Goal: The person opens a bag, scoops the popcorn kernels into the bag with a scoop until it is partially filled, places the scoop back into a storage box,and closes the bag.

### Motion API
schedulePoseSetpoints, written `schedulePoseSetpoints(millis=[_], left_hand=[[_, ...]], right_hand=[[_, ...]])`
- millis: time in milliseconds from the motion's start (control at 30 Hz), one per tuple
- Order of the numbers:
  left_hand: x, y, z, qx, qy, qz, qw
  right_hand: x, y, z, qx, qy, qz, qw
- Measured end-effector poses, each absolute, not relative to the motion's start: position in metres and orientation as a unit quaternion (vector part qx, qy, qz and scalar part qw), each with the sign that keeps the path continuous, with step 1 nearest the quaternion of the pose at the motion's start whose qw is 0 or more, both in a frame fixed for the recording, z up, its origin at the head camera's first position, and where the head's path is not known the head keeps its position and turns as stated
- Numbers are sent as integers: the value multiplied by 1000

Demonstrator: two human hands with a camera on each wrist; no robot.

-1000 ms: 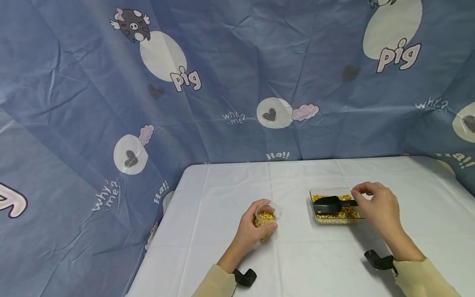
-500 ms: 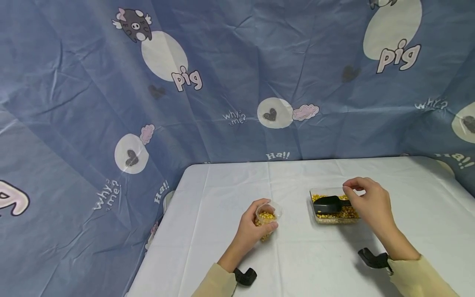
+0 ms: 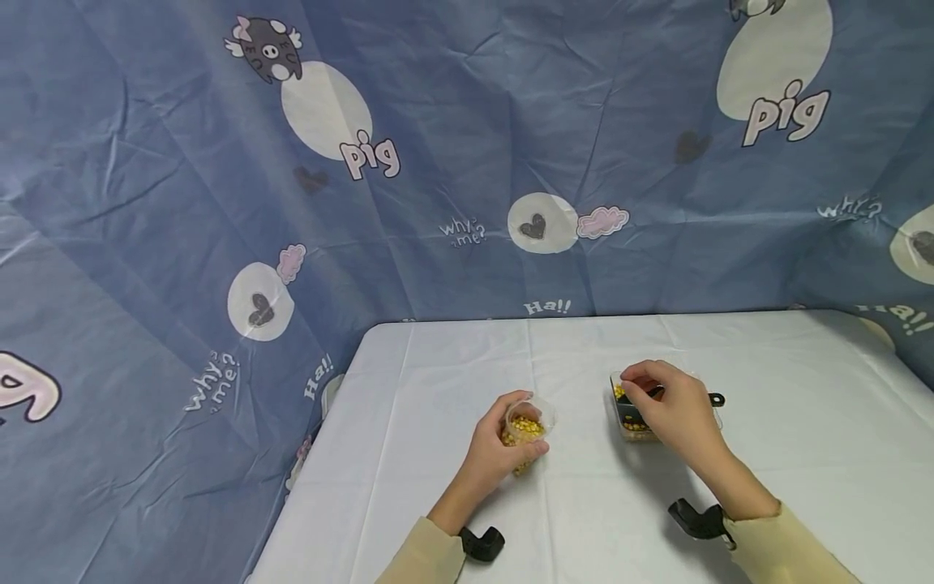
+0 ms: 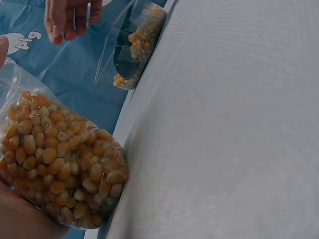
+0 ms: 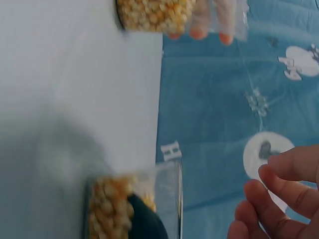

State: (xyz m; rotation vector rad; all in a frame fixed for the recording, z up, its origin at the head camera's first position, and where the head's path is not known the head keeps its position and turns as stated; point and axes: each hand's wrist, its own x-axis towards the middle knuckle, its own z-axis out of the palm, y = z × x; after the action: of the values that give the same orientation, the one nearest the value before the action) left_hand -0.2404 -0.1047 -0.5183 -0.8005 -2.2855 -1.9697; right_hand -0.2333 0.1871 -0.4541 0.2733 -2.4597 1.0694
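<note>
My left hand [image 3: 492,446] grips an upright clear plastic bag [image 4: 87,132] with its fingers and thumb around the sides. Yellow corn kernels [image 4: 55,154] fill its lower part, and its mouth faces up. My right hand [image 3: 679,410] hovers over a clear rectangular box [image 3: 640,435]; in the right wrist view its fingers [image 5: 276,191] are loosely bent with nothing between them. Inside the box, a black scoop [image 5: 144,221] lies on more corn kernels [image 5: 109,204]. The scoop's handle end [image 3: 717,400] shows past the hand; its middle is hidden.
Both the bag and the box stand on a white cloth-covered table [image 3: 584,503]. A blue printed curtain [image 3: 452,162] hangs behind and along the left side. A black wrist mount [image 3: 481,543] sticks out at the left wrist, another [image 3: 696,519] at the right.
My right hand has moved left from the scoop's handle end to above the box's left part. Scoop and box stay in place. The left hand with the bag has barely moved.
</note>
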Motion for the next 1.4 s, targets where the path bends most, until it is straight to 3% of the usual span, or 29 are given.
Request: schedulePoseSetpoints(millis=[600, 967, 1400], left_hand=[[-240, -105, -516, -246, -739, -627, -15], [-243, -110, -517, -304, -686, -661, -13], [-240, -108, -513, -251, -682, -687, -31]], right_hand=[[-218, 139, -469, 199, -875, 412, 158], [-207, 121, -476, 217, -869, 426, 128], [-197, 99, -485, 216, -873, 372, 231]])
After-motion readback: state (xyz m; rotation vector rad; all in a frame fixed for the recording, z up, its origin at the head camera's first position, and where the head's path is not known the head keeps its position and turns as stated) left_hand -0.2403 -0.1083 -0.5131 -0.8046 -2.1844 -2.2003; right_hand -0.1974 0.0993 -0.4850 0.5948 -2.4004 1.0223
